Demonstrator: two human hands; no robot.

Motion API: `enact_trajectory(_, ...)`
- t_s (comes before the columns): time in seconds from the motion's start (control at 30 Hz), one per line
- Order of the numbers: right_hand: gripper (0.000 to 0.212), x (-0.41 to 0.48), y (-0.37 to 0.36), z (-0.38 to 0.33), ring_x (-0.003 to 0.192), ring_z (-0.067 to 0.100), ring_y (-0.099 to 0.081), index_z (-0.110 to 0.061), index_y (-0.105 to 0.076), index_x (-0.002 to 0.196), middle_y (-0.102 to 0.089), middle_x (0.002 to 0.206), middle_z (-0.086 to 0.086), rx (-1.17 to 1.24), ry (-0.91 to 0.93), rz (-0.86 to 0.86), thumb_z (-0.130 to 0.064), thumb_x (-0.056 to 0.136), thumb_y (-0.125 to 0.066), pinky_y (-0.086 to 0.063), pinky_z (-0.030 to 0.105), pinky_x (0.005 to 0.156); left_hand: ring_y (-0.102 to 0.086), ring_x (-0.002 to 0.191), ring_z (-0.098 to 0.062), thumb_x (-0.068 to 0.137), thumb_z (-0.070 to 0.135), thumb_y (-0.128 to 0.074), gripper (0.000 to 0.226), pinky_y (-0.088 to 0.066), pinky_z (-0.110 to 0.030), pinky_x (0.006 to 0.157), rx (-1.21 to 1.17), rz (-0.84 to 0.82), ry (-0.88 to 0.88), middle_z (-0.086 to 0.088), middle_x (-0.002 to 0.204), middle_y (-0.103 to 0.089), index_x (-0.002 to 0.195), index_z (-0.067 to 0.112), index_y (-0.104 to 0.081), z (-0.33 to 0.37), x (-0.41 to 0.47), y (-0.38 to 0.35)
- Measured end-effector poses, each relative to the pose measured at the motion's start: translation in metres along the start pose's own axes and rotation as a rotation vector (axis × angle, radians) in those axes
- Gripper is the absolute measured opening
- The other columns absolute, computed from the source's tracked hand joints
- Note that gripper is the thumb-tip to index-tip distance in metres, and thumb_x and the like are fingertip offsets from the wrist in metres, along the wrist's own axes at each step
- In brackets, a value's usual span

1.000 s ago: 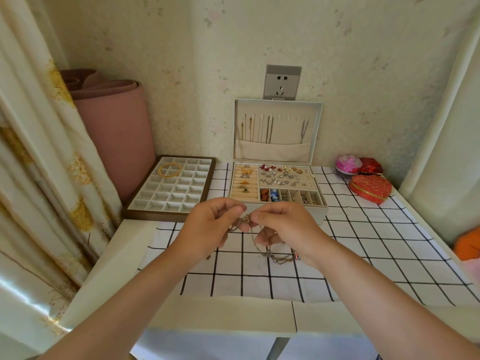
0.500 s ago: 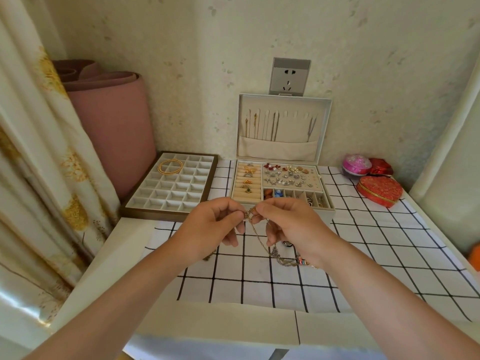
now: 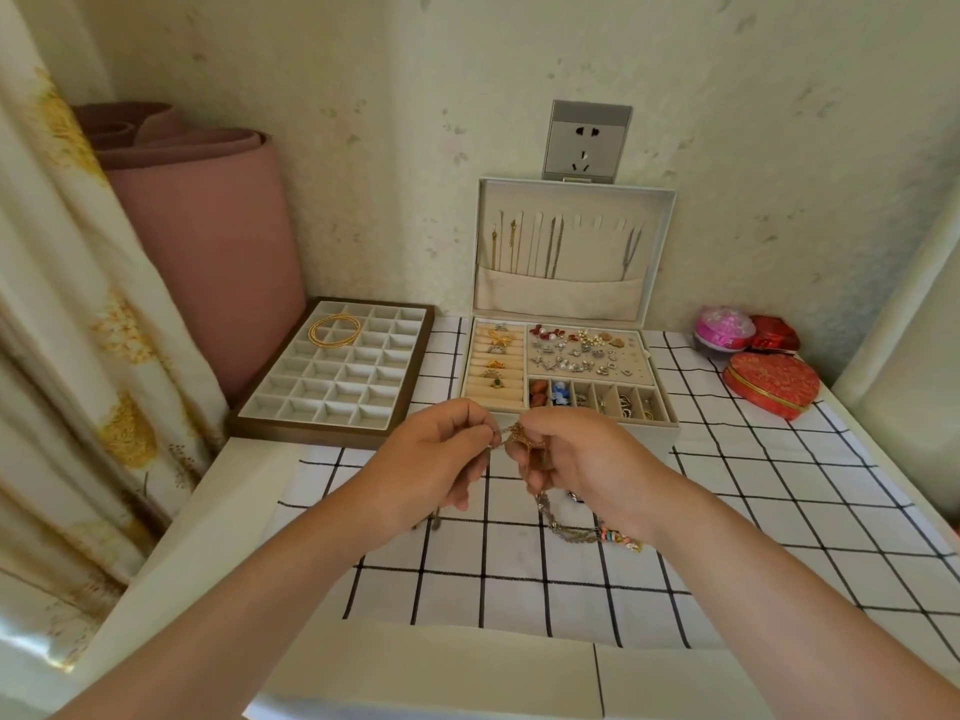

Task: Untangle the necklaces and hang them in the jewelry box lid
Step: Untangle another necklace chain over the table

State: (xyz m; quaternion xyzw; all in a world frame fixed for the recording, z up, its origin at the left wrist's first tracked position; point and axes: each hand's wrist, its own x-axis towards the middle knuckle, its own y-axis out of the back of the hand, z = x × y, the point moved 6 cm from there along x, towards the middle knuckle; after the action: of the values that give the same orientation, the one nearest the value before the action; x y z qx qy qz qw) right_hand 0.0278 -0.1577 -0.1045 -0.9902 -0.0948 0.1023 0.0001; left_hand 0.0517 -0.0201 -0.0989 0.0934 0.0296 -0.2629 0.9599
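A tangle of necklaces [image 3: 563,527] hangs between my two hands above the checked cloth; its lower loop, with coloured beads, lies on the cloth. My left hand [image 3: 436,459] pinches a chain end at the top of the tangle. My right hand [image 3: 576,459] pinches the gold knot just beside it. Behind them stands the white jewelry box [image 3: 660,433], its lid [image 3: 660,252] upright against the wall. Several chains hang from the lid's hooks into a fabric pocket.
A brown tray [image 3: 332,433] with white compartments holds gold bangles [image 3: 335,330] at the left. A pink roll [image 3: 208,241] and a curtain [image 3: 67,304] stand further left. A red heart box [image 3: 771,384] and a pink round box [image 3: 724,330] sit at the right.
My hands stay together on the tangle, lifted slightly toward the box; the fingers have shifted on the knot. The camera view has tilted a little.
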Motion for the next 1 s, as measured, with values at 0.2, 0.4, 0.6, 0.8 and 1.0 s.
enact_trajectory(0.2,0.017,0.0,0.001,0.0,0.063,0.02,-0.05,-0.01,-0.059,0.079,-0.057,0.075,0.006,0.027,0.013,-0.043,-0.024,0.077,-0.05,-0.043,0.032,0.065,-0.045,0.041,-0.018,0.098,0.019,-0.058,0.012,-0.057,-0.04,0.059,0.01,0.021,-0.014,0.0,0.047,-0.042,0.096,0.009,-0.065,-0.001,0.001,0.001)
enact_trajectory(0.4,0.014,-0.002,0.004,-0.003,0.054,0.016,-0.046,-0.011,-0.069,0.083,-0.06,0.064,-0.002,-0.159,0.03,0.047,-0.009,0.093,-0.06,-0.035,0.024,0.053,-0.049,0.049,-0.016,0.093,0.01,-0.063,0.01,-0.052,-0.032,0.05,0.066,0.094,-0.031,-0.001,0.06,-0.053,0.085,0.014,-0.067,0.003,0.003,0.007)
enact_trajectory(0.6,0.008,-0.006,0.007,-0.006,0.041,0.0,-0.046,-0.013,-0.076,0.094,-0.065,0.066,-0.005,-0.215,0.078,0.209,-0.016,0.092,-0.069,-0.033,0.01,0.044,-0.05,0.061,-0.012,0.095,0.013,-0.05,0.022,-0.032,-0.024,0.047,-0.215,0.026,0.16,0.001,0.079,-0.061,0.083,0.018,-0.068,-0.002,0.0,-0.001)
enact_trajectory(0.8,0.014,-0.011,0.011,-0.012,0.047,0.009,-0.042,-0.017,-0.073,0.102,-0.071,0.077,0.0,-0.198,0.105,0.161,-0.009,0.095,-0.064,-0.033,0.019,0.045,-0.044,0.063,-0.012,0.098,0.018,-0.044,0.025,-0.024,-0.023,0.049,-0.433,-0.072,0.182,0.0,0.09,-0.061,0.09,0.016,-0.067,-0.005,-0.001,-0.005)
enact_trajectory(1.0,0.018,-0.016,0.02,-0.016,0.052,0.0,-0.049,-0.033,-0.069,0.084,-0.06,0.066,-0.032,-0.615,0.199,0.329,-0.016,0.088,-0.072,-0.041,0.013,0.053,-0.045,0.062,-0.014,0.099,0.015,-0.042,0.021,-0.023,-0.024,0.048,-0.367,-0.078,0.212,0.001,0.088,-0.062,0.087,0.012,-0.059,-0.008,-0.002,-0.01)
